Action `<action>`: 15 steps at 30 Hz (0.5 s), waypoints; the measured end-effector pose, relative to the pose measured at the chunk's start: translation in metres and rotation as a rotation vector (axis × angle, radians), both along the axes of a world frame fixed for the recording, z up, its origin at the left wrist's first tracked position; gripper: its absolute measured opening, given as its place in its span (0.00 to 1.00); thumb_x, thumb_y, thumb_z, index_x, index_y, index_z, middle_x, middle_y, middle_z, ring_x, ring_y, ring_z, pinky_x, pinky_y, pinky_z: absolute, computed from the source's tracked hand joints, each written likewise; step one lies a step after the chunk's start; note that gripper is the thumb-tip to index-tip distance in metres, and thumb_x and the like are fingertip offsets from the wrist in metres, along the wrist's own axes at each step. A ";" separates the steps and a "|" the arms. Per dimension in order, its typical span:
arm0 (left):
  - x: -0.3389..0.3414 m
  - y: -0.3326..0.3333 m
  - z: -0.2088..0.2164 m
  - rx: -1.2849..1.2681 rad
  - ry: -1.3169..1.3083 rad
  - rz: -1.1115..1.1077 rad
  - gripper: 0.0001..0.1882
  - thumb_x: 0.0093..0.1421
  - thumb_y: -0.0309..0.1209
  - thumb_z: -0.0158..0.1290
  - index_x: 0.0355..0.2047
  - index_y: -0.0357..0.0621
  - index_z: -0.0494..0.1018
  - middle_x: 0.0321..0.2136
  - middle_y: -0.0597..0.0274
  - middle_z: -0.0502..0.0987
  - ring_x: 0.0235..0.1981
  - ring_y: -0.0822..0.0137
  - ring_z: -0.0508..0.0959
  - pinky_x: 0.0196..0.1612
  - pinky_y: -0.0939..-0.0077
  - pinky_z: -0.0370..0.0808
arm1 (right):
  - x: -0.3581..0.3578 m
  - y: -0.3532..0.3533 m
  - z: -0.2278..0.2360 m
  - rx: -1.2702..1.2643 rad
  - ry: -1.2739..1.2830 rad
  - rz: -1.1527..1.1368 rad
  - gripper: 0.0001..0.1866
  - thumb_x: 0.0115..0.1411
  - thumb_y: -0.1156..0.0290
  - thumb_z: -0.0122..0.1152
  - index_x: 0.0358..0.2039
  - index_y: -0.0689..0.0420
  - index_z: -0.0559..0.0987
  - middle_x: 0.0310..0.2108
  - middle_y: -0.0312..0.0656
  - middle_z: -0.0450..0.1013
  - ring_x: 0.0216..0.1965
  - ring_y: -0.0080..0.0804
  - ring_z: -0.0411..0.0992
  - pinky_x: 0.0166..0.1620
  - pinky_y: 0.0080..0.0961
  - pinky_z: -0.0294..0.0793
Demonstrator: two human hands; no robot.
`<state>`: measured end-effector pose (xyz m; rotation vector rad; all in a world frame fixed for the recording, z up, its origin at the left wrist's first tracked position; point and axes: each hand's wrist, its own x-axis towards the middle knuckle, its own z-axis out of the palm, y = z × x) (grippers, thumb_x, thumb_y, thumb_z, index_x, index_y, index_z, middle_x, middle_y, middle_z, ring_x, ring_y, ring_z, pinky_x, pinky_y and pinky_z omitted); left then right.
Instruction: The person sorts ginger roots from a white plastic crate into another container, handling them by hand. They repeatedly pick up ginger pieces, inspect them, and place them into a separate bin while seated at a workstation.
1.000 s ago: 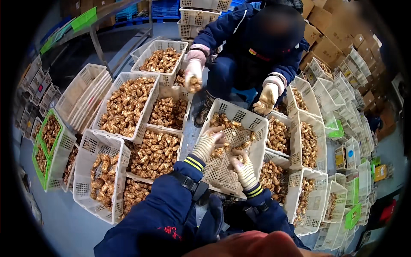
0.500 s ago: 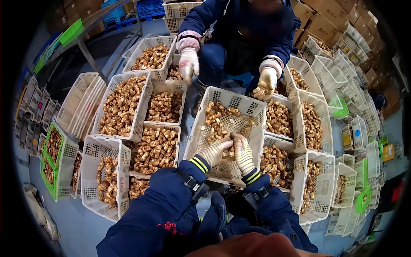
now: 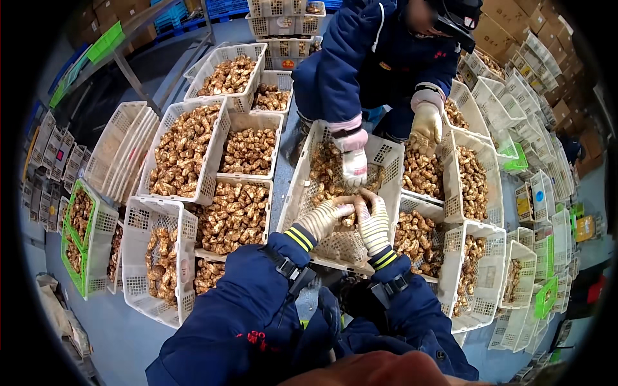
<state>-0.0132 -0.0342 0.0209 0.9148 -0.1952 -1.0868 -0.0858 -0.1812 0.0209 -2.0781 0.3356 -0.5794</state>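
One long white plastic crate sits in the middle, its walls pierced with small square holes and its base a rigid mesh, the grid showing plainly along the near edge. Over that near edge come the left hand and the right hand, both in pale gloves with thin stripes across the backs, the fingers bent and their tips drawn close together. Just under and between them shows a small knobbly piece, partly covered; whether the fingers grip it or only touch it I cannot tell (the gloves hide the contact). More brown pieces lie in a loose heap beyond the fingertips, toward the far edge and the far left corner of the crate. They are stubby and lumpy, mottled from dark brown to tan with paler patches, and look rough rather than smooth. A co-worker's hand, in a white glove below a pinkish cuff, reaches over the far edge onto the heap, just past the wearer's own fingers. White side crates holding similar pieces flank the middle one left and right, on a blue floor.
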 end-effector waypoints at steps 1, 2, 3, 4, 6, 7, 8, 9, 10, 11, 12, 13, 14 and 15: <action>0.002 0.001 -0.004 0.005 -0.042 -0.009 0.18 0.65 0.37 0.54 0.54 0.51 0.72 0.46 0.71 0.76 0.47 0.73 0.75 0.49 0.68 0.75 | 0.000 0.002 0.002 0.043 0.016 0.018 0.18 0.65 0.62 0.57 0.48 0.62 0.77 0.44 0.51 0.73 0.47 0.42 0.73 0.51 0.34 0.71; 0.002 -0.001 -0.001 0.026 -0.026 -0.015 0.18 0.65 0.37 0.54 0.54 0.51 0.72 0.45 0.71 0.76 0.46 0.73 0.75 0.49 0.70 0.75 | -0.001 0.000 0.003 0.081 0.034 0.028 0.18 0.65 0.62 0.57 0.48 0.62 0.77 0.43 0.51 0.74 0.45 0.42 0.74 0.50 0.33 0.72; 0.000 -0.002 0.003 0.048 -0.009 -0.021 0.18 0.65 0.37 0.54 0.54 0.50 0.72 0.45 0.71 0.76 0.46 0.74 0.75 0.48 0.71 0.76 | -0.002 -0.001 0.004 0.119 0.052 0.038 0.18 0.64 0.62 0.58 0.47 0.62 0.78 0.42 0.51 0.74 0.44 0.41 0.74 0.49 0.32 0.72; -0.001 -0.003 0.006 0.070 0.007 -0.026 0.18 0.65 0.37 0.55 0.54 0.49 0.72 0.44 0.70 0.76 0.45 0.75 0.75 0.48 0.73 0.76 | -0.003 -0.002 0.005 0.120 0.040 0.027 0.17 0.64 0.63 0.58 0.46 0.62 0.79 0.39 0.50 0.76 0.41 0.40 0.76 0.47 0.31 0.73; -0.001 -0.006 0.005 0.073 -0.013 -0.057 0.19 0.64 0.37 0.55 0.54 0.47 0.72 0.43 0.69 0.76 0.44 0.75 0.75 0.46 0.73 0.76 | -0.003 -0.010 -0.004 0.161 0.066 0.051 0.16 0.66 0.64 0.57 0.48 0.63 0.78 0.36 0.44 0.77 0.36 0.30 0.74 0.42 0.24 0.74; -0.002 -0.007 0.004 0.075 -0.022 -0.073 0.20 0.64 0.37 0.55 0.54 0.46 0.71 0.42 0.69 0.77 0.44 0.75 0.76 0.46 0.73 0.77 | -0.004 -0.014 -0.008 0.182 0.079 0.063 0.16 0.67 0.65 0.56 0.48 0.64 0.77 0.34 0.41 0.77 0.34 0.24 0.73 0.40 0.21 0.74; -0.001 0.001 0.001 0.093 -0.030 -0.071 0.20 0.64 0.37 0.55 0.54 0.45 0.71 0.42 0.68 0.77 0.43 0.75 0.76 0.45 0.73 0.77 | -0.004 0.001 0.011 0.298 0.120 0.059 0.16 0.68 0.65 0.55 0.48 0.63 0.78 0.32 0.39 0.77 0.30 0.20 0.71 0.35 0.20 0.73; -0.001 -0.003 0.002 0.093 -0.015 -0.092 0.20 0.64 0.37 0.55 0.55 0.45 0.71 0.41 0.68 0.77 0.42 0.75 0.77 0.45 0.73 0.77 | -0.006 -0.002 0.012 0.264 0.097 0.057 0.16 0.68 0.64 0.55 0.47 0.63 0.78 0.31 0.38 0.77 0.30 0.19 0.71 0.35 0.20 0.73; -0.001 -0.006 0.003 0.092 0.000 -0.114 0.20 0.64 0.37 0.55 0.55 0.45 0.71 0.40 0.68 0.77 0.40 0.75 0.77 0.44 0.73 0.78 | -0.007 -0.005 0.013 0.230 0.074 0.055 0.16 0.68 0.64 0.55 0.47 0.63 0.78 0.31 0.38 0.77 0.29 0.19 0.70 0.34 0.20 0.73; -0.001 -0.006 0.003 0.098 0.012 -0.129 0.20 0.64 0.37 0.55 0.55 0.45 0.71 0.39 0.69 0.77 0.39 0.75 0.78 0.44 0.73 0.78 | -0.008 -0.006 0.013 0.201 0.049 0.060 0.16 0.68 0.64 0.55 0.47 0.63 0.78 0.31 0.38 0.77 0.29 0.18 0.70 0.34 0.20 0.72; 0.000 -0.007 -0.001 0.068 0.017 -0.126 0.20 0.64 0.37 0.55 0.54 0.45 0.71 0.36 0.69 0.78 0.35 0.75 0.78 0.42 0.73 0.78 | -0.008 -0.007 0.014 0.199 0.061 0.063 0.16 0.68 0.63 0.55 0.48 0.62 0.79 0.31 0.38 0.77 0.29 0.18 0.69 0.34 0.20 0.72; 0.001 -0.007 -0.003 0.072 0.005 -0.134 0.20 0.64 0.37 0.55 0.54 0.45 0.71 0.36 0.69 0.78 0.35 0.75 0.78 0.42 0.73 0.79 | -0.009 -0.007 0.014 0.197 0.072 0.066 0.16 0.68 0.63 0.54 0.48 0.62 0.79 0.31 0.38 0.77 0.30 0.18 0.69 0.35 0.20 0.72; 0.001 -0.007 -0.004 0.076 -0.006 -0.143 0.20 0.64 0.37 0.55 0.54 0.45 0.71 0.36 0.69 0.78 0.35 0.75 0.78 0.42 0.73 0.79 | -0.009 -0.008 0.014 0.195 0.085 0.068 0.16 0.68 0.63 0.54 0.48 0.61 0.79 0.31 0.39 0.77 0.30 0.18 0.69 0.35 0.20 0.72; 0.002 -0.007 -0.005 0.080 -0.018 -0.152 0.20 0.64 0.37 0.55 0.54 0.45 0.71 0.36 0.69 0.78 0.34 0.75 0.78 0.42 0.73 0.79 | -0.010 -0.008 0.014 0.192 0.098 0.071 0.16 0.69 0.62 0.54 0.48 0.61 0.79 0.30 0.39 0.77 0.31 0.17 0.69 0.35 0.19 0.72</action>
